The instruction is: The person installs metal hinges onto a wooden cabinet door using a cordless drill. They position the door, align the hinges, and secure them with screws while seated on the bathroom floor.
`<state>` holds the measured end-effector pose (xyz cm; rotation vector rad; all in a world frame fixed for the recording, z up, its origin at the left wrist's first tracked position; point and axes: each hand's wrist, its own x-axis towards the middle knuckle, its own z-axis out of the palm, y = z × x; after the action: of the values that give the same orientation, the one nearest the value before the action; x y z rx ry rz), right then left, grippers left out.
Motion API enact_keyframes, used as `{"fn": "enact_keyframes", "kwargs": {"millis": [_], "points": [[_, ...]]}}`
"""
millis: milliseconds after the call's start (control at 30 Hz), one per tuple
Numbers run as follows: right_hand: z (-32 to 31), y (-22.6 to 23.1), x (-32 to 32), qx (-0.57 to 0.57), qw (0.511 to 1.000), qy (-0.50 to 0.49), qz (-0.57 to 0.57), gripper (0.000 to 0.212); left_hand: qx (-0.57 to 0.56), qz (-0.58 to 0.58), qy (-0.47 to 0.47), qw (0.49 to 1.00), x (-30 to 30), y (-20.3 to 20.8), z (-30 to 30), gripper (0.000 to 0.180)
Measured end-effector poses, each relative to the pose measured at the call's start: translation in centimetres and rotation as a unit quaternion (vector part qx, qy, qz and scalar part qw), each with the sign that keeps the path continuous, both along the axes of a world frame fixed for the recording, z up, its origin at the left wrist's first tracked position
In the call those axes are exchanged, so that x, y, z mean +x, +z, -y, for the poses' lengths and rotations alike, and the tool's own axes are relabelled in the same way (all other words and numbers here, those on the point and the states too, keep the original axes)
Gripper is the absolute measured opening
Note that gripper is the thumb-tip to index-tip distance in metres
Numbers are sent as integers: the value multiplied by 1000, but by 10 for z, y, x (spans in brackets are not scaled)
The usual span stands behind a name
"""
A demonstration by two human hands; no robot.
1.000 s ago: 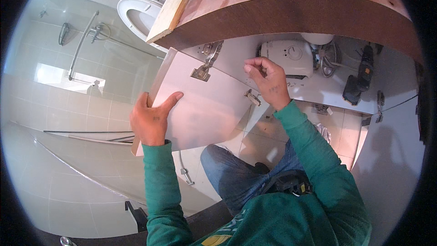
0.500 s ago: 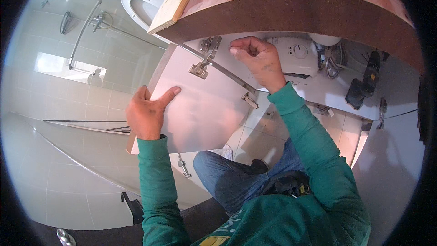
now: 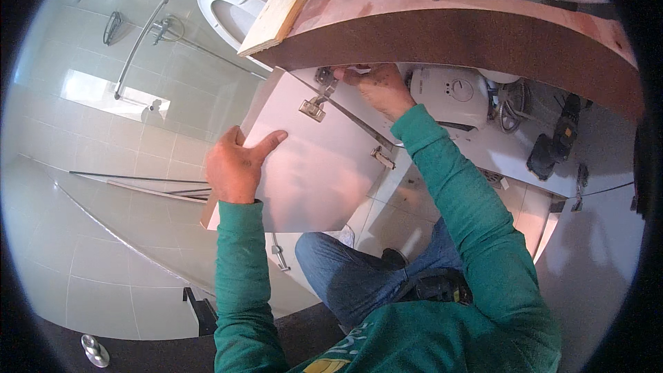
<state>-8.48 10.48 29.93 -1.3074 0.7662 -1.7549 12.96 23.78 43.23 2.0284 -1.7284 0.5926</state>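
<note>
My left hand grips the outer edge of a white cabinet door, thumb lying on its inner face and fingers behind. The door stands swung out from the cabinet. A metal hinge is fixed near the door's upper inner edge, its arm reaching to the cabinet side. Beside that arm, under the brown curved front panel, my right hand has its fingers pinched together at the hinge's mounting end. Whatever those fingertips hold is too small to see. A second hinge sits lower on the door.
Inside the cabinet are a white water heater with a dial, coiled hoses and a black cordless drill. A toilet stands behind the raw wood edge. Glass shower panels rise at left.
My right hand has moved in under the curved panel and left toward the hinge's mounting end. My left hand keeps its hold on the door. The whole view has shifted slightly.
</note>
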Motion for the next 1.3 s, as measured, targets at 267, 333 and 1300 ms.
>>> {"fn": "enact_keyframes", "kwargs": {"millis": [267,333,1300], "points": [[31,-15,7,-26,998,-20,-45,42,-20,12,0,1000,6,-5,6,80],[34,-16,6,-3,996,-30,-80,45,-12,11,10,1000,3,-5,6,81],[29,14,9,65,991,36,-110,53,-11,-7,-26,1000,14,-6,-4,72]]}}
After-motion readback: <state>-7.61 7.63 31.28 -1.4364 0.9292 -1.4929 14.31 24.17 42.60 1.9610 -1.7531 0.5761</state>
